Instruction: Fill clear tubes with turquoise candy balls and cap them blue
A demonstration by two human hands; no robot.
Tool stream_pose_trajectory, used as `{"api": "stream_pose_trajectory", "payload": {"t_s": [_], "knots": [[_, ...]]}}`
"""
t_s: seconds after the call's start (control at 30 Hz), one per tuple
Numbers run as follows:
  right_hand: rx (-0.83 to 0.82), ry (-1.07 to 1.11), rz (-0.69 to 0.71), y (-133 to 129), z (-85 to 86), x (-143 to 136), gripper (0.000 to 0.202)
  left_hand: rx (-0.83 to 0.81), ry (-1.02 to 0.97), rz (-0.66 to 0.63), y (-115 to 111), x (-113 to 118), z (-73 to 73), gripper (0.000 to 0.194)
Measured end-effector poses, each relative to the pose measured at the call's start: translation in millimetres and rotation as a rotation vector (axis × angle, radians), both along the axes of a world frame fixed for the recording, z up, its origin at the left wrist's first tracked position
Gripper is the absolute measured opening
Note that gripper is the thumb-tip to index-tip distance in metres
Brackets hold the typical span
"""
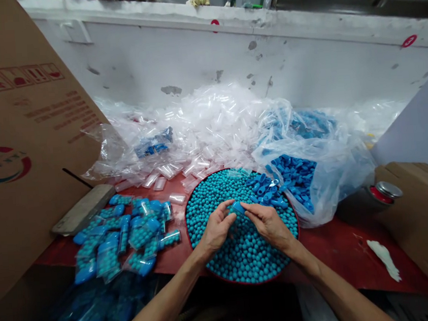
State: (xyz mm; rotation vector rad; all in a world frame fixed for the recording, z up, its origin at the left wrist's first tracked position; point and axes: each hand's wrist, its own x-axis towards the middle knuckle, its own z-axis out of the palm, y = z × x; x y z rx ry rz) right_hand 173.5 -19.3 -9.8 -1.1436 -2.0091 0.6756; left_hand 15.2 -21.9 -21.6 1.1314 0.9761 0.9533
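Note:
Over a round red-rimmed tray (187, 227) heaped with turquoise balls (244, 257), my two hands meet at a small clear container with a blue cap (238, 208). My left hand (215, 231) grips it from the left between thumb and fingers. From the right, the thumb and fingers of my right hand (268, 224) pinch its blue cap end. My fingers partly hide the container's body. Loose blue caps (266, 188) lie on the balls at the tray's back right.
Filled containers (108, 255) lie piled left of the tray, with more below the table edge. Empty clear containers (211, 126) are heaped behind. A plastic bag (333, 171) of blue caps stands right, near a metal-lidded flask (388, 189). Cardboard boxes (18, 121) flank the table.

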Motion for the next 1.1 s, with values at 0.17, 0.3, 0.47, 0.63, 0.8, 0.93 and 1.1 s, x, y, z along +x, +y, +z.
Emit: {"api": "stream_pose_trajectory", "payload": {"t_s": [0.17, 0.3, 0.47, 0.63, 0.8, 0.93, 1.1], "knots": [[0.025, -0.038, 0.025, -4, 3.2, 1, 0.027, -0.033, -0.037, 0.055, -7, 6, -0.3, 0.046], [0.03, 0.006, 0.085, -5, 3.9, 2, 0.026, 0.006, -0.044, 0.123, -10, 12, -0.7, 0.034], [-0.003, 0.024, 0.139, -6, 6.7, 6, 0.029, 0.004, -0.065, 0.166, -11, 12, -2.0, 0.031], [-0.441, 0.327, 0.086, -8, 5.6, 12, 0.033, -0.049, -0.059, 0.035, -16, 2, 1.8, 0.037], [-0.617, 0.712, -0.153, -5, 0.2, 0, 0.052, 0.039, -0.001, -0.02, -25, 3, 8.1, 0.03], [-0.605, 0.929, -0.259, -6, 2.6, -11, 0.043, 0.061, -0.016, 0.024, -22, 5, 9.0, 0.029], [-0.693, 1.042, -0.076, -14, 3.5, -8, 0.042, -0.067, -0.123, 0.077, -14, -2, 6.9, 0.032]]}}
